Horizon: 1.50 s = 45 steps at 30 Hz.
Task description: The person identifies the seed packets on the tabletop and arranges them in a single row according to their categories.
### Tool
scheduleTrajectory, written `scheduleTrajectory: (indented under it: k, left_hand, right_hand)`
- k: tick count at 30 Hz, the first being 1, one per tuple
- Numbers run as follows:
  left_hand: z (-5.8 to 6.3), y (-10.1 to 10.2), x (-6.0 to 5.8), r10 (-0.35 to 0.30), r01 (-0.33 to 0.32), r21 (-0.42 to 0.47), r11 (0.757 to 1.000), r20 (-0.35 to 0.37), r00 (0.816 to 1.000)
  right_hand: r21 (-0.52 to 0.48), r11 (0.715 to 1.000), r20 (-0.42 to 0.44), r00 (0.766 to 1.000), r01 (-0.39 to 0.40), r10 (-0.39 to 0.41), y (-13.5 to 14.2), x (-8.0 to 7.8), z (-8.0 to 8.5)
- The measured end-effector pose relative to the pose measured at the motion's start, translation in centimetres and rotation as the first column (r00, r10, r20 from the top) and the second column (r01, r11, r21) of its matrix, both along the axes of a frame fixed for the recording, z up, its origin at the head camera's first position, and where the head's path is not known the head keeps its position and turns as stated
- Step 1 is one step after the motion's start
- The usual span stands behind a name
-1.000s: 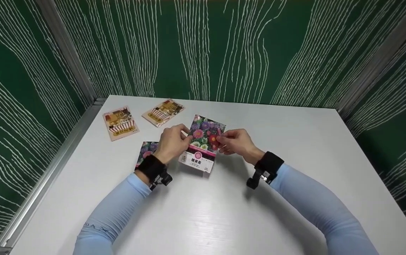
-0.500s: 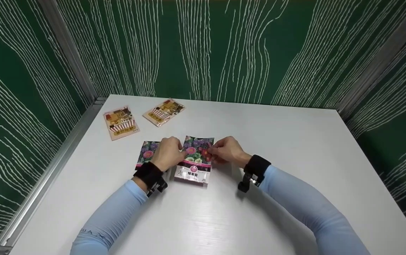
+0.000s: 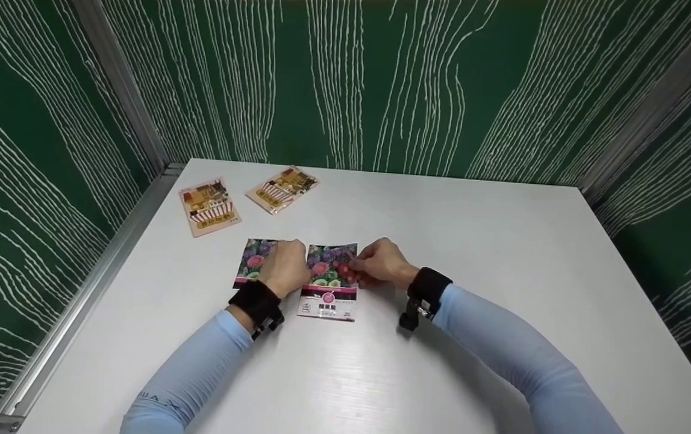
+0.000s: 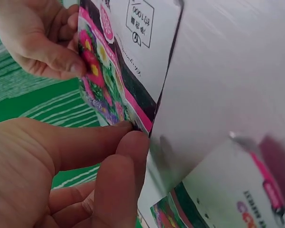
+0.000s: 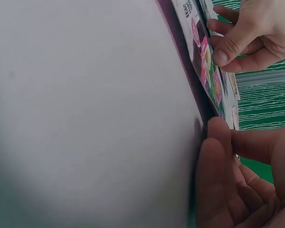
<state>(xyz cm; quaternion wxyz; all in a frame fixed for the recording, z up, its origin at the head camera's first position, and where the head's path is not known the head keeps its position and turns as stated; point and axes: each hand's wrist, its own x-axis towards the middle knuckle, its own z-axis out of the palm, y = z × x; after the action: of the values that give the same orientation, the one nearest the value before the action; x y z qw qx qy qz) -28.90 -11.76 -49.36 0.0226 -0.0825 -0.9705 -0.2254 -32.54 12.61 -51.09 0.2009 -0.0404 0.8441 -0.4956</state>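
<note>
A flower seed packet [image 3: 327, 301], with a photo of colourful blooms above a white label, lies close over the white table in the head view. My left hand [image 3: 285, 268] pinches its left edge between thumb and fingers. At the opposite edge, my right hand [image 3: 383, 262] pinches it the same way. The left wrist view shows the packet [image 4: 149, 45] tilted, with both hands on its edges. A second, matching flower packet [image 3: 253, 259] lies just left of it, partly hidden under my left hand and wrist strap.
Two tan packets with red-and-white stripes lie at the back left of the table [image 3: 472, 241]: one packet [image 3: 210, 208] near the left edge, the other packet [image 3: 282, 190] by the back edge. Green walls [image 3: 291, 78] with white lines enclose the back and sides.
Both hands have brought the flower packet down and towards me, slightly left, and straightened it beside the matching packet. The other packets have stayed in place.
</note>
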Motion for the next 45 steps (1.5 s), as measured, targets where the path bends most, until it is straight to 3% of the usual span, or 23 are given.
scheduleTrajectory:
  k: [5, 12, 17, 27, 31, 32, 39, 43, 45]
  left_hand:
    - [-0.1, 0.3, 0.5, 0.028, -0.028, -0.016, 0.999, -0.001, 1.000]
    - [-0.1, 0.7, 1.0, -0.010, 0.005, -0.074, 0.997, -0.073, 0.997]
    - [-0.2, 0.6, 1.0, -0.007, 0.001, -0.078, 0.997, -0.085, 0.996]
    - [-0.1, 0.1, 1.2, -0.066, 0.062, -0.087, 0.994, -0.048, 0.997]
    - [-0.1, -0.3, 1.2, -0.090, 0.086, -0.074, 0.994, -0.060, 0.994]
    - [-0.1, -0.3, 1.3, -0.094, 0.089, -0.078, 0.993, -0.069, 0.993]
    - [-0.1, -0.3, 1.5, -0.095, 0.087, -0.100, 0.991, -0.080, 0.992]
    - [-0.4, -0.3, 1.4, -0.099, 0.089, -0.101, 0.991, -0.101, 0.990]
    - [-1.4, -0.5, 0.7, -0.107, 0.092, -0.114, 0.989, -0.128, 0.986]
  right_hand:
    - [0.009, 1.000, 0.006, 1.000, 0.009, -0.009, -0.5, 0.0, -0.1]
    - [0.003, 1.000, -0.024, 0.999, 0.021, -0.021, -1.2, 0.2, -0.2]
    - [-0.002, 1.000, -0.040, 0.999, 0.030, -0.030, -1.7, 0.2, -0.3]
    - [0.200, 0.979, -0.181, 0.983, 0.029, 0.008, -1.8, 0.0, -0.3]
    - [0.230, 0.973, -0.199, 0.980, 0.034, 0.013, -1.8, 0.0, -0.2]
    - [0.223, 0.974, -0.217, 0.976, 0.026, 0.023, -1.6, -0.6, -1.2]
    - [0.264, 0.964, -0.220, 0.975, 0.036, 0.024, -1.6, -0.7, -1.2]
    - [0.319, 0.947, -0.268, 0.962, 0.031, 0.058, -1.0, -2.9, -4.2]
    - [0.355, 0.934, -0.294, 0.953, 0.033, 0.078, -0.7, -3.9, -5.6]
